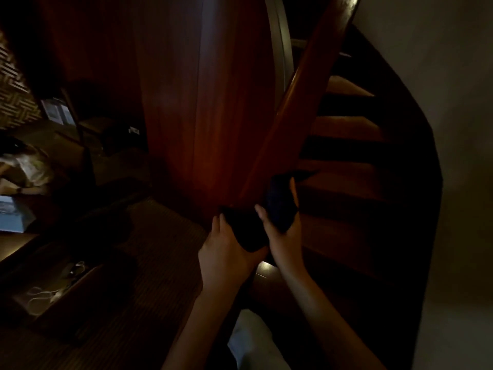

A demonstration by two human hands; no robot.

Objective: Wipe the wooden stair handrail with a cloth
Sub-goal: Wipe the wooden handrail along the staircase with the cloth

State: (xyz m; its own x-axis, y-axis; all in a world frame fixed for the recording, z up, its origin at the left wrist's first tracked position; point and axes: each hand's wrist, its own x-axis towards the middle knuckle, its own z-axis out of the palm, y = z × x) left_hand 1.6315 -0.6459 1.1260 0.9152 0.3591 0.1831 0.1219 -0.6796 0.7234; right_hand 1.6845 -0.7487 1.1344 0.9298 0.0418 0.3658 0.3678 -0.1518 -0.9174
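The wooden handrail runs from the upper right down to the lower middle of the dim view. A dark cloth is draped over its lower part. My left hand grips the cloth's left portion on the rail. My right hand holds the cloth's right portion from below, fingers curled round it. The rail's lowest stretch is hidden under the cloth and hands.
Wooden stair treads climb to the right of the rail, beside a pale wall. A tall curved wooden panel stands left of it. Another person crouches at the far left. Cables lie on the floor.
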